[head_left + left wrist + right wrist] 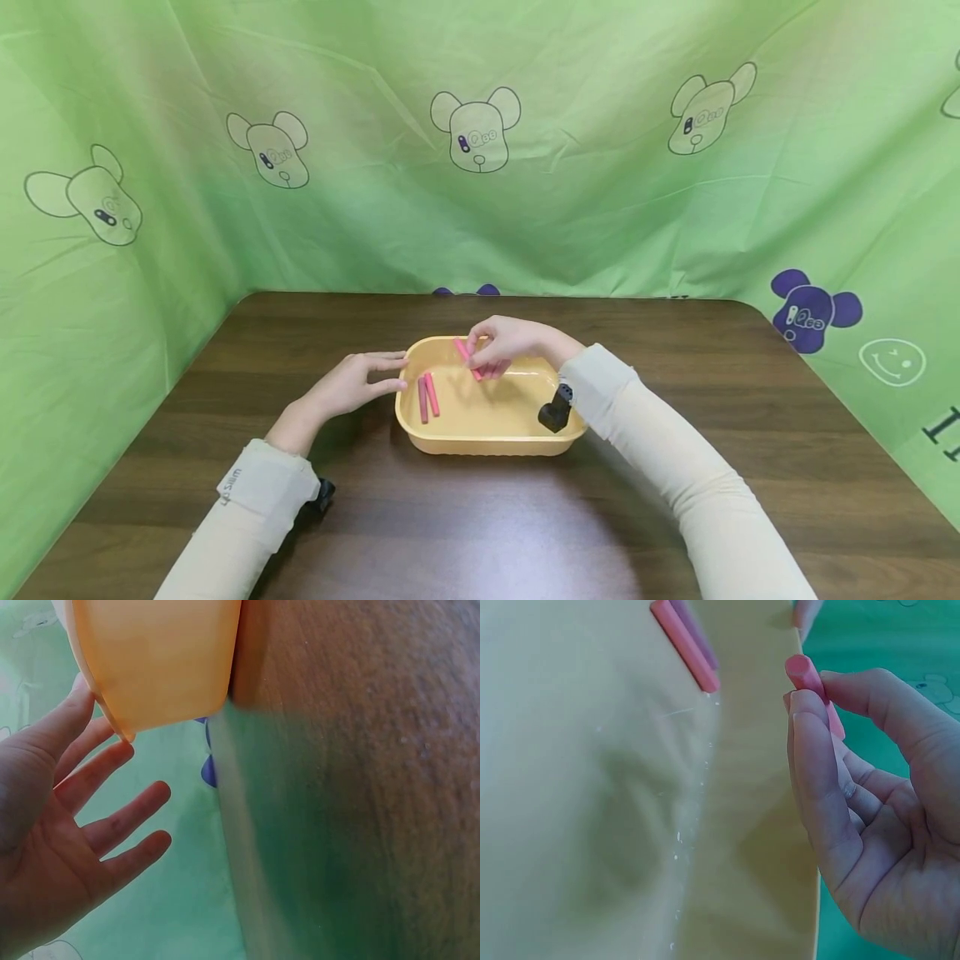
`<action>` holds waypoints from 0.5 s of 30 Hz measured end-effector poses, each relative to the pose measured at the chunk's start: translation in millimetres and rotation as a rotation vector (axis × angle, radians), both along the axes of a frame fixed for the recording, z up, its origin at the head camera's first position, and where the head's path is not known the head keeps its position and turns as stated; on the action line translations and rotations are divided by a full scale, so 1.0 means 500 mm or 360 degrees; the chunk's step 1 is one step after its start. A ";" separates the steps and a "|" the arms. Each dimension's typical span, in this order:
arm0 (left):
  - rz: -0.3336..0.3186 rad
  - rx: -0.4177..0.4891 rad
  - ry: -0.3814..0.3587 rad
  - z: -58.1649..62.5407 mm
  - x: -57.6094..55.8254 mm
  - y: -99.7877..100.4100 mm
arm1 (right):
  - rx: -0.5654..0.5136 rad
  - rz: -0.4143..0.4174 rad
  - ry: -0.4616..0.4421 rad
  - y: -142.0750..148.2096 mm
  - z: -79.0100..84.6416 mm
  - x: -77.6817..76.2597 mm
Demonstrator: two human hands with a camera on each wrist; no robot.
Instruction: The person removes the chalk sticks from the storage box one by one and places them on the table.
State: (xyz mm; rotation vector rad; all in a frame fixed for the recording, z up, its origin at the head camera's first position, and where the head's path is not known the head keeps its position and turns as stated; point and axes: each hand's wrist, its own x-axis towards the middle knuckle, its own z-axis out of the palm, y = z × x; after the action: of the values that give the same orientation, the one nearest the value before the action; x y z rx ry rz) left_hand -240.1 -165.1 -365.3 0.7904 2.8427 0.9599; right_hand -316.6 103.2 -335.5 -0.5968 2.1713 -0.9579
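A yellow plastic tray [491,447] stands on the table. My left hand [348,385] touches its left rim with thumb and fingertips; in the left wrist view the fingers are spread, the lower two apart from the rim. Over the back part of the tray, my right hand [504,344] pinches a pink chalk stick [804,673] between thumb and fingertips, tilted. Near the tray's left end lie another pink chalk stick [432,395] and a darker mauve chalk stick [423,401], side by side.
The brown wooden table [420,533] spreads around the tray. A green printed cloth [480,225] hangs behind and at both sides. Small pale specks mark the tray floor [667,825]. Each sleeve cuff carries a black wrist camera [557,410].
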 end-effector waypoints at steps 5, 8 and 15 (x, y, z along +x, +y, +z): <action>-0.0011 0.0004 -0.0002 -0.001 -0.003 0.000 | -0.0033 0.0015 -0.0009 0.013 0.005 -0.001; -0.0019 0.0003 0.0014 -0.002 -0.003 -0.001 | -0.0050 0.0007 -0.0020 0.019 0.010 0.000; -0.0005 0.0018 0.0002 -0.002 -0.002 0.000 | -0.0079 -0.0039 -0.0031 0.034 0.017 0.006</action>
State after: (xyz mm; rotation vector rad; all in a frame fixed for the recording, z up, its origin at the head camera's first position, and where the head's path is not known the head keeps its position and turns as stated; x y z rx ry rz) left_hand -241.2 -165.2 -366.2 0.7966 2.8386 0.9759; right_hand -313.6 120.0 -326.8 -0.5832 2.1478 -1.0292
